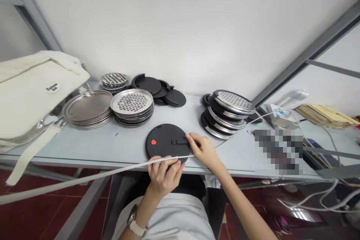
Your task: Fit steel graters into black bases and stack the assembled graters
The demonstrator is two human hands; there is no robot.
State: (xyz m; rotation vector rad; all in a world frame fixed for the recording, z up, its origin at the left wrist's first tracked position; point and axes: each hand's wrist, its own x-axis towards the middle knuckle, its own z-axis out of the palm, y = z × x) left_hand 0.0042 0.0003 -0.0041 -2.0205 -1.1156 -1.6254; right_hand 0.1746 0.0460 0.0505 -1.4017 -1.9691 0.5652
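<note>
A black round disc [165, 142] with a red dot lies flat at the near edge of the pale table [92, 144]. A long white strip [84, 178] runs from the lower left up to the disc's near rim. My left hand [163, 174] presses the strip against the rim with its fingertips. My right hand [203, 151] pinches the strip's end at the disc's right side, next to a small black tab on the disc.
Behind stand a stack of plain steel plates [87, 109], perforated steel discs [132, 105], loose black discs [160, 90] and a leaning stack of assembled discs [227, 114]. A cream bag [30, 93] sits at the left. Cables and a white adapter [281, 118] lie at the right.
</note>
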